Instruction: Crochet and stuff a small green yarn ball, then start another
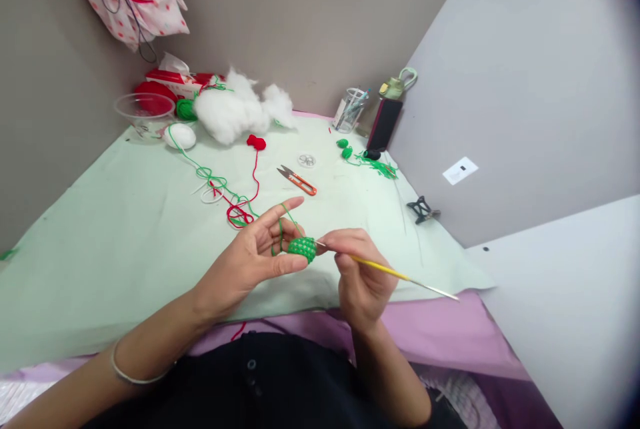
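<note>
Green crochet (pixel 302 251) sits pinched in the grip of the left hand (pixel 255 252) above the counter (pixel 140 229), seemingly steadied for the hook (pixel 383 268) clamped in the right hand (pixel 366 275), its tip perhaps inside a stitch.

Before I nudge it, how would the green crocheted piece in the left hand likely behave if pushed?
The green crocheted piece is probably light and slightly squashy, given its small size and looped stitches. Its rounded sides suggest it could roll if set down. A push might also tug the green strand running from it to the left hand.
</note>
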A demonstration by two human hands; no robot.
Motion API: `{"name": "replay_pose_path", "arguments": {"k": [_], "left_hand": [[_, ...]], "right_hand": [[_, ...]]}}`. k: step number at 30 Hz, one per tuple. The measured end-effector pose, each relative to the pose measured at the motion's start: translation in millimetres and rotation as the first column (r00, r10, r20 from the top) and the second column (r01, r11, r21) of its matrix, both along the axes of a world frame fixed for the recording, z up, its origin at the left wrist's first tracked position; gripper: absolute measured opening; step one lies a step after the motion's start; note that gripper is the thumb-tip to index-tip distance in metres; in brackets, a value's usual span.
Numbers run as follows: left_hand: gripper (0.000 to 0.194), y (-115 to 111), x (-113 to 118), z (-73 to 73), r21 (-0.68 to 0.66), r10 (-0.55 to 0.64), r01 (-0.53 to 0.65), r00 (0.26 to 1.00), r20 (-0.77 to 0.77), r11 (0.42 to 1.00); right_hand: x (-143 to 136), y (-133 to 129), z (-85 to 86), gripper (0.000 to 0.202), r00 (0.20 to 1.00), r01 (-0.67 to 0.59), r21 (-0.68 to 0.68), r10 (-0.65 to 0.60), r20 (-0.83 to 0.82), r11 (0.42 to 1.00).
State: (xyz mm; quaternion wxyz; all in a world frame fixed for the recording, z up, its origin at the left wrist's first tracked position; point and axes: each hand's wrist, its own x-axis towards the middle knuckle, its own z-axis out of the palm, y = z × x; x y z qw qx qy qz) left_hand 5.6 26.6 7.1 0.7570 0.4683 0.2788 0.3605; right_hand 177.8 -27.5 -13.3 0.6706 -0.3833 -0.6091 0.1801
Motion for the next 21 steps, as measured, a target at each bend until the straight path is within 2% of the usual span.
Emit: {"name": "replay_pose_path", "arguments": {"k": [3,6,11,15,18,20,21], "left_hand": [[0.080,4.6,-5.8,0.6,0.196,-0.016,0.040,0.992,-0.124,0.980],[0.074,7.9,-11.3,3.9,0.354,-0.010,0.104,0.966,-0.257,0.929],[0.066,11.4,-20.1,9.4,0.459,-0.027,0.231,0.912,-0.408,0.858],[0.061,14.7,-26.2,11.2,0.459,-0.069,0.304,0.885,-0.461,0.835],[0.065,12.6,-22.3,8.9,0.352,-0.124,0.261,0.922,-0.368,0.899],[0.067,7.7,-14.5,4.2,0.241,-0.125,0.189,0.958,-0.256,0.952],[0.068,4.4,-9.6,1.1,0.190,-0.109,0.148,0.973,-0.204,0.970]], "right_hand": [[4.5,-1.9,2.4,0.021,0.995,-0.032,-0.054,0.026,-0.096,0.998],[8.0,-3.4,2.1,0.018,0.977,-0.107,-0.126,0.081,-0.200,0.986],[13.1,-3.2,2.1,0.014,0.934,-0.209,-0.254,0.116,-0.337,0.944],[17.8,-0.7,8.9,0.018,0.905,-0.273,-0.334,0.123,-0.407,0.902],[16.1,0.2,10.4,0.020,0.882,-0.348,-0.354,0.175,-0.438,0.868],[9.3,-0.9,5.2,0.017,0.921,-0.292,-0.310,0.179,-0.346,0.905],[4.5,-2.0,0.7,0.015,0.959,-0.204,-0.266,0.138,-0.248,0.942]]}}
